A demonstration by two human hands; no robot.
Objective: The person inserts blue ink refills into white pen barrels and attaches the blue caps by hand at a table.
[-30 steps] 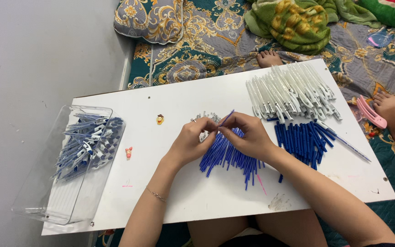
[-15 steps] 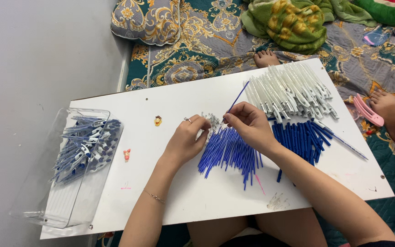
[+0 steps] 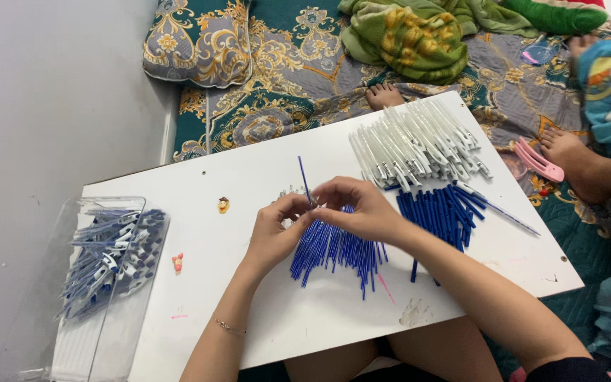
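2 hands [image 3: 277, 230], 3 pen-part piles [image 3: 337, 247], 1 clear tray [image 3: 100, 283], 2 small stickers [image 3: 223, 205].

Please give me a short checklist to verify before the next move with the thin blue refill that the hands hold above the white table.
1. Refill held: the thin blue refill is pinched where the left hand and right hand meet. Ok.
2. Small part at the fingertips: too small to make out. Cannot tell.
3. Refill supply: a pile of blue refills lies under the hands. Ok.
4. Barrels in reach: white pen barrels and blue pen parts lie by the right hand. Ok.
5. Place for finished pens: the clear tray on the left holds assembled pens and has room. Ok.
6. Other person's foot at the table edge: apart from the parts. Ok.
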